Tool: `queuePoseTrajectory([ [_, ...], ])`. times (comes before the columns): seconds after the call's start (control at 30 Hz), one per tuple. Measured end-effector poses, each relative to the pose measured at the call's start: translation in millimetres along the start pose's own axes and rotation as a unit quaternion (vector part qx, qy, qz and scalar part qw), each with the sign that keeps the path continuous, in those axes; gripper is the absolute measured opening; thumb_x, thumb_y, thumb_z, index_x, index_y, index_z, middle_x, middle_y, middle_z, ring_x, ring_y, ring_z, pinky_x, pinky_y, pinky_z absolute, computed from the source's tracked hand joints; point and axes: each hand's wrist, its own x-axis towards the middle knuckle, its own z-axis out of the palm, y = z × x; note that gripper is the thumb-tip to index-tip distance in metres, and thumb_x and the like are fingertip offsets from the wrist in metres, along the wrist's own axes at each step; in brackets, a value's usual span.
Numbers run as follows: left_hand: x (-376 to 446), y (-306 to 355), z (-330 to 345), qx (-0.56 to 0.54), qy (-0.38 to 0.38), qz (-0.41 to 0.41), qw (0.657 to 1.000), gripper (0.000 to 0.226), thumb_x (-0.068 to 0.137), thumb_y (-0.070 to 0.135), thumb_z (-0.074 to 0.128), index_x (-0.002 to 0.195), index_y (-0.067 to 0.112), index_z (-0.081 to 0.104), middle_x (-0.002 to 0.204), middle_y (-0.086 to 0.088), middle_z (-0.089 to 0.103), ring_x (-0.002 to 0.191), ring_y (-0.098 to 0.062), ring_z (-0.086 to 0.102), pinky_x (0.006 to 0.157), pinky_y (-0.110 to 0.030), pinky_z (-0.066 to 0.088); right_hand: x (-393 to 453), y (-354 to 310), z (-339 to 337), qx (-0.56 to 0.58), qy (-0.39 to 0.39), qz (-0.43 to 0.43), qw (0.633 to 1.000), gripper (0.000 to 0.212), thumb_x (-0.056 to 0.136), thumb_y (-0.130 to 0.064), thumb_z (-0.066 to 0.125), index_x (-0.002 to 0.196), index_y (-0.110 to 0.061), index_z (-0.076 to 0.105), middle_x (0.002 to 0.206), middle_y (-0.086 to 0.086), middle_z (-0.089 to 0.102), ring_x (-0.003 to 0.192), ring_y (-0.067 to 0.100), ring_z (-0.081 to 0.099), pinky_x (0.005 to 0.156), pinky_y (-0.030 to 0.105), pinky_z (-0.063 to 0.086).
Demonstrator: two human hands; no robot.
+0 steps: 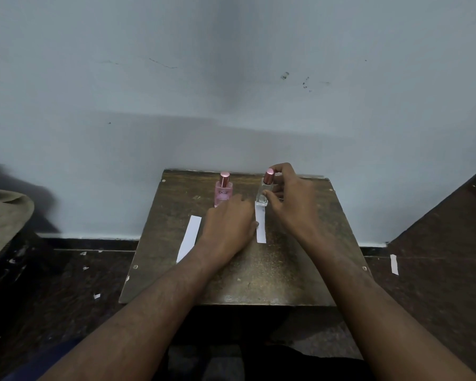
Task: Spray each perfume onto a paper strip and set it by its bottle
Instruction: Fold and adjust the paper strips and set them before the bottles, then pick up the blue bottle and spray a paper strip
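A pink perfume bottle with a rose cap stands at the back of the small wooden table. To its right is a clear bottle with a rose cap. My right hand grips the clear bottle, thumb on its body and fingers at the cap. One white paper strip lies right in front of the clear bottle. My left hand rests flat on the table, its thumb touching that strip's left edge. A second strip lies in front of the pink bottle, at a slant.
The table stands against a pale blue wall. Dark floor around it carries scattered paper scraps, and a loose strip lies on it to the right. A tan cloth-covered object sits at the far left.
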Motion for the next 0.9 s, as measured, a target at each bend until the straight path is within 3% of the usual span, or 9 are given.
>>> queuePoseTrajectory([
  [0.17,0,1,0,0.012,0.001,0.007,1.0,0.033,0.1,0.039,0.064,0.127,0.019,0.064,0.124,-0.004,0.062,0.112,-0.03,0.066,0.079,-0.044,0.054,-1,4,3,-0.012,-0.023,0.003,1.0,0.04,0.09,-0.004,0.078,0.122,-0.016,0.059,0.102,-0.009,0.071,0.078,-0.014,0.06,0.07,0.002,0.048],
  [0.37,-1,-2,-1,-0.003,-0.003,0.006,1.0,0.023,0.101,0.036,0.061,0.117,0.02,0.066,0.116,-0.003,0.065,0.109,-0.031,0.066,0.076,-0.042,0.052,0,2,-4,-0.033,-0.042,-0.002,0.999,0.047,0.087,-0.009,0.082,0.126,-0.015,0.057,0.105,-0.005,0.074,0.076,0.002,0.067,0.078,0.029,0.062],
  [0.43,-2,-5,-9,-0.019,-0.009,0.005,1.0,0.018,0.101,0.034,0.06,0.11,0.021,0.068,0.109,-0.002,0.069,0.105,-0.032,0.068,0.075,-0.04,0.05,-2,-2,-12,-0.046,-0.033,0.001,0.998,0.052,0.087,-0.013,0.084,0.132,-0.013,0.056,0.111,0.001,0.076,0.073,0.0,0.065,0.074,0.019,0.059],
  [0.53,-7,-17,-23,-0.043,-0.015,0.007,0.999,0.017,0.099,0.039,0.064,0.108,0.027,0.072,0.108,-0.001,0.074,0.1,-0.03,0.072,0.082,-0.043,0.06,-6,-15,-27,-0.047,0.022,0.011,0.999,0.046,0.09,-0.018,0.082,0.13,-0.014,0.06,0.101,-0.002,0.076,0.071,-0.006,0.064,0.066,0.001,0.047],
  [0.63,-18,-39,-37,-0.031,-0.02,0.0,0.999,0.019,0.099,0.045,0.067,0.11,0.031,0.075,0.107,0.006,0.076,0.092,-0.018,0.073,0.08,-0.041,0.063,-18,-36,-34,-0.013,0.035,0.006,0.999,0.029,0.092,-0.016,0.08,0.118,-0.013,0.068,0.09,-0.005,0.075,0.071,-0.007,0.066,0.065,0.001,0.047],
  [0.73,-29,-65,-52,-0.031,-0.014,-0.027,0.999,0.014,0.099,0.04,0.067,0.107,0.032,0.076,0.1,0.012,0.076,0.091,-0.013,0.072,0.071,-0.032,0.056,-33,-62,-26,-0.005,-0.02,-0.018,1.0,0.02,0.092,-0.015,0.081,0.109,-0.013,0.071,0.084,-0.01,0.07,0.067,-0.008,0.064,0.064,0.001,0.047],
  [0.9,-45,-97,-62,-0.034,-0.044,-0.068,0.996,0.023,0.099,0.037,0.065,0.121,0.035,0.071,0.115,0.011,0.072,0.109,-0.017,0.066,0.078,-0.033,0.05,-56,-104,-7,0.016,-0.081,-0.05,0.995,0.011,0.091,-0.015,0.08,0.1,-0.015,0.074,0.079,-0.014,0.068,0.065,-0.005,0.065,0.065,0.008,0.052],
])
